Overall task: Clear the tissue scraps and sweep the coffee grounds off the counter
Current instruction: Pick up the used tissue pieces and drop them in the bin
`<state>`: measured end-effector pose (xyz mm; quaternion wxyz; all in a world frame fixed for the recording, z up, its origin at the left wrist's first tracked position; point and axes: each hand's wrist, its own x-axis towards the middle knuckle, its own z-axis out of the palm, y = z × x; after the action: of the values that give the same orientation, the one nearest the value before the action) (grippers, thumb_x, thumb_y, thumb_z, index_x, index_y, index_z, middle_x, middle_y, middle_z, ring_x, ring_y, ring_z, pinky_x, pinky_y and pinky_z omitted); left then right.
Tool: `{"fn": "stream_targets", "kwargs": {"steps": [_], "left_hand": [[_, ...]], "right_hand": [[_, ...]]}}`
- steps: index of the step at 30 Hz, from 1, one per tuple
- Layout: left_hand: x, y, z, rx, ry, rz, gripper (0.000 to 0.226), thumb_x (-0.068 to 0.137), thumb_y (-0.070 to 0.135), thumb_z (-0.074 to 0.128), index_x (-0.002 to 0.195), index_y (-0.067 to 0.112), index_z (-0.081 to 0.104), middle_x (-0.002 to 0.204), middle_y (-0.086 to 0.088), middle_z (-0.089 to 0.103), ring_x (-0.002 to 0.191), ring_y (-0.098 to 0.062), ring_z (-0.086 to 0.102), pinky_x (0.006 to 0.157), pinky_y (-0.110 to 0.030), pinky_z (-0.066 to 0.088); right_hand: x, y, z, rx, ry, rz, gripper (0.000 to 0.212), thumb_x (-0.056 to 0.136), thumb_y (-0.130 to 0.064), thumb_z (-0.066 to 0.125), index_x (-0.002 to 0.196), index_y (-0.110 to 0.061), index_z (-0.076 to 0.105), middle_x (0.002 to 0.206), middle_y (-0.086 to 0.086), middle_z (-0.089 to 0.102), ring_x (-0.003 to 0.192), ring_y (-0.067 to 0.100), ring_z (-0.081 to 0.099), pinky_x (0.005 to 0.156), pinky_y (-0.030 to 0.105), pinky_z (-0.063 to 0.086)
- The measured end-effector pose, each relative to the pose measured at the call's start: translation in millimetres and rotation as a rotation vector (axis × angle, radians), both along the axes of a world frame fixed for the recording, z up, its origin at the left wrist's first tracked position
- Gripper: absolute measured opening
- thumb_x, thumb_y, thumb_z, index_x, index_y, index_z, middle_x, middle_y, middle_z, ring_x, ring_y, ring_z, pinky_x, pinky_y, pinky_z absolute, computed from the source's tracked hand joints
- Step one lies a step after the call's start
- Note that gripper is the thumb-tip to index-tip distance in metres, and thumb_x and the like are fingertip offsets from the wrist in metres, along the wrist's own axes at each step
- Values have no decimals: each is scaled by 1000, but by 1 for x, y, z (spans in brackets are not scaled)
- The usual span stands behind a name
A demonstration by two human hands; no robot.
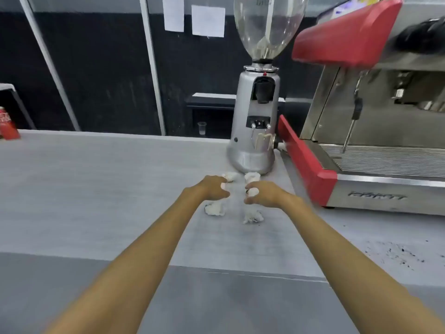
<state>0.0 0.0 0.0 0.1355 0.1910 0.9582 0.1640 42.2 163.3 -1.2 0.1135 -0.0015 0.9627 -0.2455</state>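
Several crumpled white tissue scraps lie on the grey counter (96, 189) in front of the coffee grinder. My left hand (213, 189) has its fingers curled round a small scrap (224, 186). My right hand (263, 195) pinches another scrap (252, 191). Two scraps sit just beyond my fingers, one (230, 176) on the left and one (252, 176) on the right. Two more lie nearer me, under my wrists: a left one (214, 209) and a right one (252, 216). Dark coffee grounds (397, 254) are scattered at the counter's right front.
A silver coffee grinder (255, 131) with a clear hopper stands right behind the scraps. A red and steel espresso machine (361, 165) fills the right side. A red cup (7, 124) stands at the far left. The counter's front edge (240, 273) runs below my forearms.
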Motion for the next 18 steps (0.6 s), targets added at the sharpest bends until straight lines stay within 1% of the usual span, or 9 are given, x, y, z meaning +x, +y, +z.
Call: {"fn": "stream_targets", "kwargs": {"steps": [2, 4, 6, 7, 9, 11, 13, 16, 18], "left_hand": [[0, -1, -21, -17, -29, 16, 53, 89, 26, 49, 138, 11, 35, 149, -12, 33, 136, -29, 32, 109, -35, 29], [2, -2, -45, -33, -61, 28, 54, 89, 23, 50, 139, 12, 33, 151, -10, 28, 138, -27, 28, 112, -36, 27], [5, -2, -64, -48, -74, 24, 49, 89, 20, 49, 135, 7, 38, 149, -13, 33, 137, -28, 31, 112, -36, 28], [5, -2, -71, -40, -60, 25, 45, 89, 17, 49, 132, 5, 42, 145, -14, 38, 134, -29, 35, 110, -37, 30], [6, -3, -80, -2, 15, 46, 39, 88, 13, 51, 127, 8, 50, 139, -12, 46, 128, -29, 41, 106, -37, 37], [7, -2, -84, 33, 99, 74, 34, 87, 11, 54, 121, 13, 56, 132, -10, 51, 123, -27, 46, 100, -37, 43], [13, 1, -81, 66, 149, 66, 30, 87, 12, 57, 116, 14, 60, 128, -11, 56, 119, -27, 50, 95, -35, 46], [25, 12, -68, 121, 120, 14, 31, 86, 10, 56, 116, 14, 60, 129, -10, 57, 118, -27, 52, 95, -34, 45], [35, 27, -56, 139, 89, -22, 33, 85, 7, 53, 117, 16, 59, 131, -11, 54, 116, -27, 53, 95, -34, 46]], "right_hand": [[1, -2, -16, 48, -41, 1, 57, 88, -28, 61, 139, -15, 40, 149, 8, 37, 135, 24, 37, 104, 29, 34], [5, -2, -34, 53, -84, -23, 57, 87, -27, 62, 139, -16, 41, 149, 10, 35, 136, 24, 35, 105, 30, 34], [8, -2, -49, 65, -80, -25, 55, 86, -27, 63, 137, -17, 43, 147, 11, 37, 136, 25, 35, 106, 31, 34], [9, -1, -56, 72, -61, -24, 53, 87, -26, 62, 136, -17, 45, 145, 12, 41, 134, 26, 37, 105, 31, 34], [14, 0, -65, 81, 6, -24, 46, 87, -22, 60, 131, -16, 51, 139, 13, 48, 128, 28, 44, 102, 31, 37], [17, 1, -74, 72, 97, -45, 37, 87, -15, 61, 123, -12, 59, 129, 16, 56, 120, 30, 51, 93, 28, 41], [24, 1, -76, 68, 171, -61, 31, 87, -8, 59, 117, -10, 64, 122, 17, 60, 114, 31, 55, 84, 24, 41], [35, 9, -72, 38, 239, -100, 32, 87, -6, 55, 117, -11, 64, 121, 19, 54, 110, 33, 55, 88, 30, 44], [49, 22, -62, 12, 267, -137, 32, 86, -7, 56, 116, -13, 65, 116, 18, 51, 104, 33, 56, 85, 32, 44]]}}
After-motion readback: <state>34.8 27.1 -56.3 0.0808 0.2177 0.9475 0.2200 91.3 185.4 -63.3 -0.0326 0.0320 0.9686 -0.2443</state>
